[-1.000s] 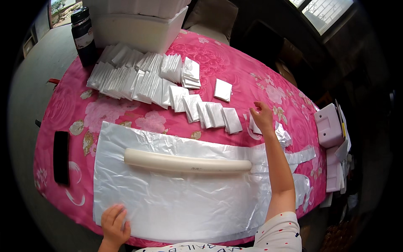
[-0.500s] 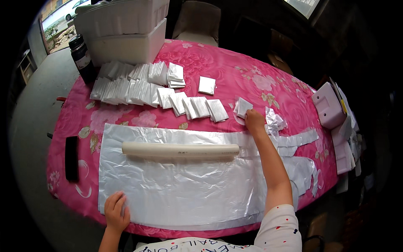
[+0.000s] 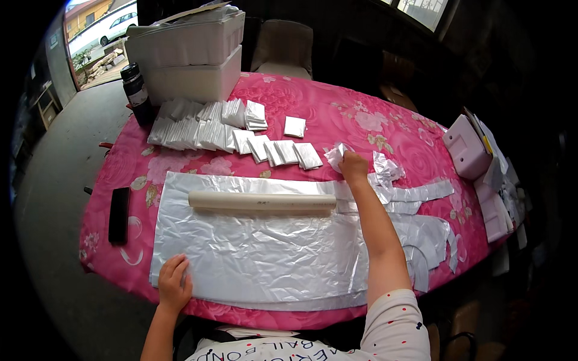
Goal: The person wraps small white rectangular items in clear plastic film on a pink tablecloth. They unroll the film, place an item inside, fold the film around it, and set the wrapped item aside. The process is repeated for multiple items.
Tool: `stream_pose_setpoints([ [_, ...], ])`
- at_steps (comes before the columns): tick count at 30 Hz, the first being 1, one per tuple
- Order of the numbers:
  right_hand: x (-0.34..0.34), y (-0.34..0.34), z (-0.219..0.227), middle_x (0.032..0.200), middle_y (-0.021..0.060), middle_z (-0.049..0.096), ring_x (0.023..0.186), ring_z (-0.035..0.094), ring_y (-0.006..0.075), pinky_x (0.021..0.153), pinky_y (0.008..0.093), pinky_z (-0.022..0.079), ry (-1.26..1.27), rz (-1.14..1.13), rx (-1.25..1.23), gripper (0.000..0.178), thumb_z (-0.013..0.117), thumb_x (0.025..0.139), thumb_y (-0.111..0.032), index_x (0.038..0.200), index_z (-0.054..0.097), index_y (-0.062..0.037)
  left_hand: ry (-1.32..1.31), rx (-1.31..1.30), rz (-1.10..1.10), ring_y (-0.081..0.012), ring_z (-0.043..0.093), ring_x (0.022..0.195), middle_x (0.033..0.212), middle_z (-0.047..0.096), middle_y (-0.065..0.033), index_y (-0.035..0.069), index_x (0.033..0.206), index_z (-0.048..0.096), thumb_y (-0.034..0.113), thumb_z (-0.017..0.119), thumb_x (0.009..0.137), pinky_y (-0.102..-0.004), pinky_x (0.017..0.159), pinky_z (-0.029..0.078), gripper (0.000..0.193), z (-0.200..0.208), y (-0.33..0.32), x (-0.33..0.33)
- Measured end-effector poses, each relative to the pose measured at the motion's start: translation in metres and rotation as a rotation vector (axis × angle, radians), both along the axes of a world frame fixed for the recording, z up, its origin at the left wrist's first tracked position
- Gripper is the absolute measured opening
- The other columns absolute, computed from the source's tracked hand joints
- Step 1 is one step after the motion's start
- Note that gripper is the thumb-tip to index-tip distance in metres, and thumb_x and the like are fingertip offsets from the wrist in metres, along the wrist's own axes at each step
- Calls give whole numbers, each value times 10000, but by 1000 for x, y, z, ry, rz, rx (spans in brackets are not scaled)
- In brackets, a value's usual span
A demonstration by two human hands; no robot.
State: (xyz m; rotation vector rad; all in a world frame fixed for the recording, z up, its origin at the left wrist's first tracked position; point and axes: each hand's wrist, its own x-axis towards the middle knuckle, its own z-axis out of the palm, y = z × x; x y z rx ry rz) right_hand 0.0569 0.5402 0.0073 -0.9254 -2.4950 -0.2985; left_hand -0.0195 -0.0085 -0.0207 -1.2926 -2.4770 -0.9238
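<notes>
Beyond the cream tube [image 3: 262, 201] lying on the large foil sheet [image 3: 271, 259], rows of folded foil packets [image 3: 229, 133] cover the pink floral table [image 3: 355, 114], with white foam boxes [image 3: 186, 57] behind them. The right hand [image 3: 353, 166] pinches a small crumpled foil piece [image 3: 335, 157] just past the tube's right end, drawn nearer the tube than a second ago. The left hand [image 3: 174, 281] lies flat, open, on the sheet's near left corner.

1. Pink cloth [image 3: 385, 114] with rose pattern over the bench.
2. Silver foil sheet [image 3: 271, 259], shiny and crinkled.
3. Cream tube [image 3: 262, 201].
4. White boxes [image 3: 186, 60].
5. Black bottle [image 3: 137, 93], black bar [image 3: 118, 215].
6. Pale pink case [image 3: 466, 150].
</notes>
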Motion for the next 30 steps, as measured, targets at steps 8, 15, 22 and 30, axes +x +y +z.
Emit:
stream_pose_setpoints([
  [8, 90, -149, 72, 843, 1, 625, 744, 585, 78, 686, 249, 468, 716, 656, -1958, 163, 505, 857, -91, 962, 603, -15, -677, 239, -154, -299, 413, 1240, 1343, 424, -162, 16, 1294, 416, 157, 623, 790, -388, 1008, 342, 562, 25, 47, 43],
  [15, 158, -224, 25, 853, 7, 622, 775, 568, 72, 721, 233, 454, 644, 512, -2310, 206, 542, 856, -111, 1029, 599, -13, -1650, 419, -437, -185, 452, 1188, 1307, 445, -142, 8, 1335, 363, 179, 647, 843, -319, 975, 375, 594, 18, 115, 66],
  [22, 147, -253, 5, 1056, 111, 572, 914, 548, 230, 793, 318, 446, 376, 390, -953, 281, 648, 777, -110, 1039, 592, -23, -1525, 246, -241, -104, 530, 1001, 1115, 558, -68, -9, 1254, 459, 42, 572, 873, -249, 883, 427, 400, 16, 102, 72],
  [30, 130, -324, -2, 1062, 118, 575, 955, 547, 291, 808, 372, 457, 226, 679, -768, 460, 746, 589, -103, 1021, 601, -40, -1592, 369, -400, -145, 477, 1124, 1250, 495, -109, -35, 1290, 415, -89, 413, 760, -297, 971, 371, 533, 17, 98, 76],
])
